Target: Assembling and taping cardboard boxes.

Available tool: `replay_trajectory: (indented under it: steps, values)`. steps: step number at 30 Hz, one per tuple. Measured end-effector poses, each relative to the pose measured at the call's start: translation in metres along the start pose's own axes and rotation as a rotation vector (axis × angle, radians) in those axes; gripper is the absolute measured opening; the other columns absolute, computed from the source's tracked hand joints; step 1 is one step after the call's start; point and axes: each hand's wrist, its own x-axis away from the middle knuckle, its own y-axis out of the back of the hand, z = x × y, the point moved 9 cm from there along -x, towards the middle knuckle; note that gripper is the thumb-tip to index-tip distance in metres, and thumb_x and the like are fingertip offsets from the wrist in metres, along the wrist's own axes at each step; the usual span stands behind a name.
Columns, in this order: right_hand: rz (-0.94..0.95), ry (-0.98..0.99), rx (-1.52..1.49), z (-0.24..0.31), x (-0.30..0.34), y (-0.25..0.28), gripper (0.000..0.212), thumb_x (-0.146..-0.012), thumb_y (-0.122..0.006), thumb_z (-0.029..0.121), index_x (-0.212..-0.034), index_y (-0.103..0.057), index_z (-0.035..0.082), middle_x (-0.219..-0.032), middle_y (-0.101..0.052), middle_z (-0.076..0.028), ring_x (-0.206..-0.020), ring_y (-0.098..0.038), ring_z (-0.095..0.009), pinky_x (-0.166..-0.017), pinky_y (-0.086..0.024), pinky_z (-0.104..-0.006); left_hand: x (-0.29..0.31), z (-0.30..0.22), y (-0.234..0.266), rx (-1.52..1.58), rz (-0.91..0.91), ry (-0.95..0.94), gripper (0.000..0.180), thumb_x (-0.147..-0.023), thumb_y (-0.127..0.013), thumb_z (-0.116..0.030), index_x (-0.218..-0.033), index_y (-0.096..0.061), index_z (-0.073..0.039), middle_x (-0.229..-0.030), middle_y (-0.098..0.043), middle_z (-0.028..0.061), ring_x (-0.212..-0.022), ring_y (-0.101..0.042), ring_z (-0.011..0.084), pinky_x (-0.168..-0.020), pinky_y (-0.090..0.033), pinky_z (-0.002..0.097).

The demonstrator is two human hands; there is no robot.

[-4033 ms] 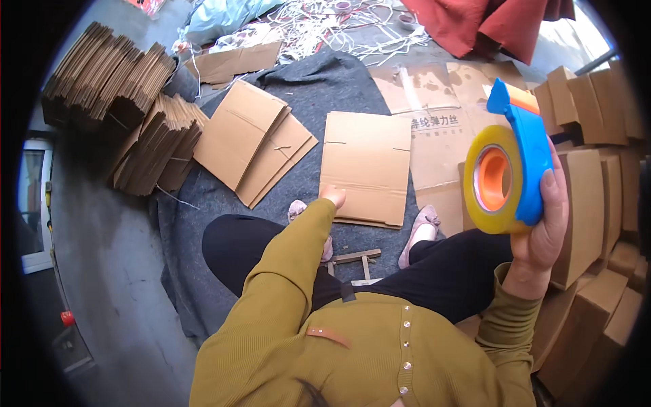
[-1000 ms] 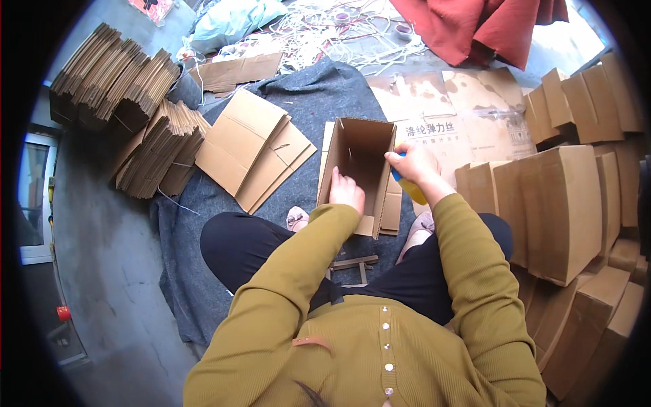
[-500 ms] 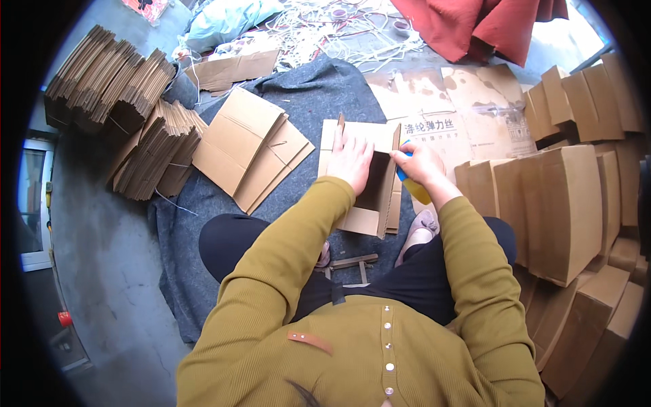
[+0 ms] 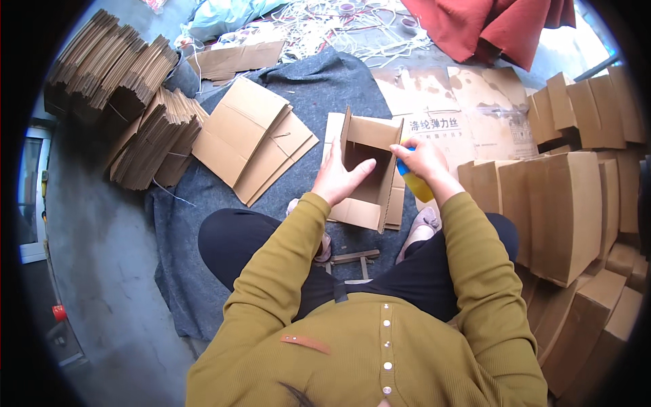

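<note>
A small cardboard box [image 4: 357, 211] stands before me with its top open and its flaps raised or folded outward. My left hand [image 4: 336, 178] is at the box's left side, its fingers along the left flap and its thumb spread over the opening. At the right flap, my right hand [image 4: 422, 161] grips a blue-and-yellow object [image 4: 418, 187], mostly covered by the palm; its kind cannot be made out. The right fingertips touch the flap's upper edge. Flat cardboard [image 4: 333, 126] shows under the box.
Two flattened cartons [image 4: 242, 129] lie on the dark grey cloth [image 4: 325, 78] to the left. Beyond are tied stacks of folded cardboard [image 4: 152, 139]. Several made-up boxes [image 4: 563, 210] are piled at right. A small wooden stool [image 4: 356, 257] stands between my feet.
My left hand has drawn back from the far flap to the left side and spread its thumb. The far flap now stands raised and the opening shows more. My right hand stays at the right flap.
</note>
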Motion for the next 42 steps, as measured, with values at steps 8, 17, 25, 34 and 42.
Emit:
replay_trajectory:
  steps: [8, 17, 25, 34, 42]
  values:
    - [-0.051, -0.004, 0.225, 0.035, 0.013, -0.003, 0.059, -0.076, -0.071, 0.065, -0.097, -0.072, 0.010, -0.091, -0.073, -0.009, -0.090, -0.070, -0.022, -0.081, -0.053, -0.0369, 0.030, 0.009, -0.058, -0.594, 0.043, 0.100, 0.114, -0.076, -0.072, -0.058, -0.157, -0.008, -0.009, -0.163, -0.007, 0.0166, -0.150, -0.005, 0.0404, -0.114, -0.013, 0.0662]
    - [-0.180, 0.123, 0.372, 0.018, 0.007, -0.028, 0.055, -0.073, -0.078, 0.055, -0.101, -0.066, 0.009, -0.099, -0.071, -0.013, -0.096, -0.068, -0.029, -0.084, -0.050, -0.0403, 0.024, 0.033, -0.066, -0.864, 0.037, -0.014, 0.080, -0.093, -0.055, -0.051, -0.157, -0.020, -0.017, -0.165, -0.007, 0.0105, -0.151, -0.001, 0.0350, -0.115, -0.011, 0.0650]
    - [-0.136, 0.105, 0.374, 0.015, 0.011, -0.036, 0.054, -0.073, -0.078, 0.055, -0.101, -0.067, 0.010, -0.098, -0.072, -0.013, -0.095, -0.069, -0.029, -0.081, -0.051, -0.0412, 0.031, 0.032, -0.061, -0.850, 0.121, -0.032, 0.081, -0.092, -0.056, -0.052, -0.156, -0.022, -0.016, -0.164, -0.008, 0.0105, -0.151, -0.002, 0.0355, -0.118, -0.010, 0.0606]
    - [0.127, 0.000, 0.557, 0.024, -0.003, -0.012, 0.042, -0.075, -0.078, 0.050, -0.100, -0.072, 0.017, -0.105, -0.072, -0.009, -0.102, -0.067, -0.026, -0.087, -0.052, -0.0400, -0.008, 0.014, -0.071, -1.145, 0.559, -0.069, 0.086, -0.080, -0.071, -0.036, -0.153, -0.031, -0.013, -0.159, -0.023, 0.0191, -0.143, -0.028, 0.0403, -0.116, -0.030, 0.0439]
    - [-0.226, 0.374, 0.405, 0.120, 0.015, 0.096, 0.030, -0.082, -0.067, 0.032, -0.108, -0.070, 0.018, -0.107, -0.071, -0.012, -0.100, -0.066, -0.034, -0.088, -0.050, -0.0430, -0.043, 0.077, -0.108, -1.498, 1.250, -0.149, 0.056, -0.088, -0.056, -0.029, -0.138, -0.051, -0.001, -0.149, -0.043, 0.0181, -0.138, -0.038, 0.0368, -0.113, -0.032, 0.0450]
